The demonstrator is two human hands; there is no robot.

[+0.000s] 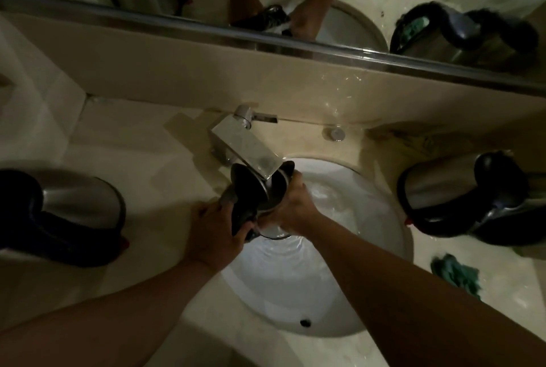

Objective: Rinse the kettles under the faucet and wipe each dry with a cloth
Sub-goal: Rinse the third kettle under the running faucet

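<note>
The left hand (pixel 214 232) is wrapped around the black handle and the right hand (pixel 291 207) clasps the steel body of a kettle (pixel 263 189), tilted with its open mouth under the faucet (pixel 248 149) above the white sink (pixel 339 307). The lid seems flipped open, though dim light blurs it. Two more kettles stand on the counter: left kettle (pixel 74 213), right kettle (pixel 452 198), with a green cloth (pixel 456 275) near the latter.

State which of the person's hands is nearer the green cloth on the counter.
Right. The right hand grips the kettle over the basin, on the green cloth side; the left hand holds the kettle's handle farther away.
</note>
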